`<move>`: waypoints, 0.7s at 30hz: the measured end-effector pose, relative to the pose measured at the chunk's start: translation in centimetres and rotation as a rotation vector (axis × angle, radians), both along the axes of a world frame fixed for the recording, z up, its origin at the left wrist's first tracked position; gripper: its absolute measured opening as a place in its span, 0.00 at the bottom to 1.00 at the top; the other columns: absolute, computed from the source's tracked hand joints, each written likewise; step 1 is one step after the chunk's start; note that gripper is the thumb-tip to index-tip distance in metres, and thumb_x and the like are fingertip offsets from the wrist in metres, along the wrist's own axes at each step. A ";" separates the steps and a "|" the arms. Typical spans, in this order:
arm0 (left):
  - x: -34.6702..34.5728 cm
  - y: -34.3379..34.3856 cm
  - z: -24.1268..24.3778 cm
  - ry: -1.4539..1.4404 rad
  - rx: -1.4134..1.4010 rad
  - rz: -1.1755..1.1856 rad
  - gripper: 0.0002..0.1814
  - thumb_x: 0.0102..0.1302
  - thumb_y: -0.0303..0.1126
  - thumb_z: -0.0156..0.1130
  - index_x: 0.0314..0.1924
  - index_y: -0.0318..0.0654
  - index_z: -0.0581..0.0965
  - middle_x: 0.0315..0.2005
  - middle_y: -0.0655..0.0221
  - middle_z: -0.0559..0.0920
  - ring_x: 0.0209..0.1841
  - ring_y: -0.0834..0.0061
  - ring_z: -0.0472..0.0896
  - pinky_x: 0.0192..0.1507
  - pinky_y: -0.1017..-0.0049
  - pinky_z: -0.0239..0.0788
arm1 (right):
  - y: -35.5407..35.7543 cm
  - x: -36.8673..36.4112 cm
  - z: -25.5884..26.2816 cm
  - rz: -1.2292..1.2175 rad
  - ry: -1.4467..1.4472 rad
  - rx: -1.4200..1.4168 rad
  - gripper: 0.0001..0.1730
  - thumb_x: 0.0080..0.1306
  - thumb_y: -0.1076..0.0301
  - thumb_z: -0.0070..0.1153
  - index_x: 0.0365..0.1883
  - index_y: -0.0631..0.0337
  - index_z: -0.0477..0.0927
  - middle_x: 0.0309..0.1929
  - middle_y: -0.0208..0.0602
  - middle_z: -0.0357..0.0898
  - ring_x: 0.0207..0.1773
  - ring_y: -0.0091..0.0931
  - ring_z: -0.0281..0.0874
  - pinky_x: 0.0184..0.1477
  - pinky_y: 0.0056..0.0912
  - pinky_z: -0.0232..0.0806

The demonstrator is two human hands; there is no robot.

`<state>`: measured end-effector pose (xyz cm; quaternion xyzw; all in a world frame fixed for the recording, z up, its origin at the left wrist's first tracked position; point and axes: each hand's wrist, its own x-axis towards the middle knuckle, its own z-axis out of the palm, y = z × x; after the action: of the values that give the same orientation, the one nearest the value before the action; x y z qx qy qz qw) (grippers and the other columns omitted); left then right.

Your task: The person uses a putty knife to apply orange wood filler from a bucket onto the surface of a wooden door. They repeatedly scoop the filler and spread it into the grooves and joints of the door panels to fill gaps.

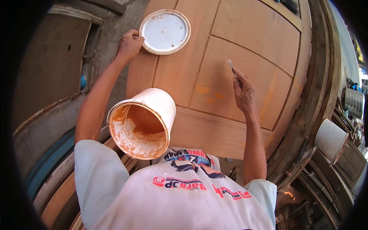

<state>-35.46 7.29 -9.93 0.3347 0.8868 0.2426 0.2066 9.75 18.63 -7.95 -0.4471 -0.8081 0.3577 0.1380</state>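
My left hand (130, 43) grips the rim of a round white lid (164, 31), smeared with orange-brown at its edge, over the upper left of a panelled wooden door (253, 54). In my right hand (244, 92) is a putty knife (230, 65), its blade pointing up and away from me above a door panel. An open white plastic bucket (161, 100) lies tilted with its mouth towards me at the door's near left corner; orange-brown filler coats its inside. Orange smears (202, 89) mark the panel left of my right hand.
Long wooden beams (319, 95) run along the door's right side. Beyond them are another white bucket (330, 139) and a metal can (354, 102). A brush with dark bristles (289, 5) lies at the far right end. A large brown board (54, 57) stands at left.
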 end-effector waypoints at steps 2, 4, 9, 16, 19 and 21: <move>0.7 -2.5 0.0 0.046 0.040 0.040 0.17 0.66 0.36 0.64 0.51 0.36 0.83 0.37 0.61 0.88 0.41 0.69 0.88 0.46 0.68 0.78 | 0.8 -1.4 0.3 0.074 -0.173 0.082 0.21 0.79 0.69 0.54 0.68 0.58 0.80 0.38 0.46 0.81 0.36 0.39 0.81 0.43 0.42 0.74; 0.8 -4.9 -1.6 0.136 0.182 -0.027 0.15 0.68 0.33 0.62 0.51 0.35 0.82 0.39 0.60 0.86 0.43 0.67 0.86 0.47 0.66 0.78 | 0.0 -2.1 0.5 0.129 -0.294 0.101 0.20 0.79 0.69 0.53 0.67 0.59 0.81 0.40 0.51 0.82 0.38 0.44 0.82 0.44 0.46 0.73; 2.7 -7.3 -5.2 0.399 0.401 -0.155 0.16 0.68 0.25 0.59 0.56 0.32 0.77 0.45 0.57 0.79 0.48 0.62 0.81 0.51 0.62 0.78 | -0.6 -2.4 3.4 0.244 -0.431 0.017 0.21 0.77 0.69 0.54 0.66 0.63 0.80 0.41 0.56 0.83 0.42 0.49 0.83 0.46 0.51 0.72; 3.1 -5.7 -5.9 0.392 0.537 -0.063 0.23 0.65 0.22 0.56 0.61 0.34 0.75 0.46 0.55 0.80 0.51 0.54 0.78 0.57 0.54 0.73 | 0.2 -5.5 2.1 0.228 -0.408 0.159 0.20 0.77 0.68 0.50 0.64 0.66 0.78 0.39 0.62 0.84 0.40 0.51 0.85 0.41 0.53 0.74; 3.0 -6.6 -6.4 0.414 0.524 0.035 0.27 0.66 0.21 0.54 0.66 0.34 0.73 0.50 0.52 0.80 0.54 0.51 0.79 0.58 0.54 0.74 | -2.2 -7.7 9.3 0.211 -0.669 -0.419 0.26 0.77 0.67 0.50 0.71 0.64 0.76 0.36 0.58 0.81 0.35 0.38 0.86 0.40 0.44 0.74; 2.6 -6.8 -6.8 0.398 0.529 0.050 0.27 0.66 0.20 0.52 0.67 0.34 0.72 0.53 0.50 0.80 0.57 0.49 0.79 0.59 0.54 0.74 | -3.9 -6.8 9.7 0.157 -0.569 -0.412 0.24 0.78 0.67 0.49 0.70 0.64 0.77 0.32 0.53 0.81 0.32 0.36 0.85 0.37 0.43 0.75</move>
<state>-32.83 0.49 -16.69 0.3956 0.8240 0.3995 -0.0707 2.94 14.75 1.79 -0.4840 -0.7569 0.3839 -0.2133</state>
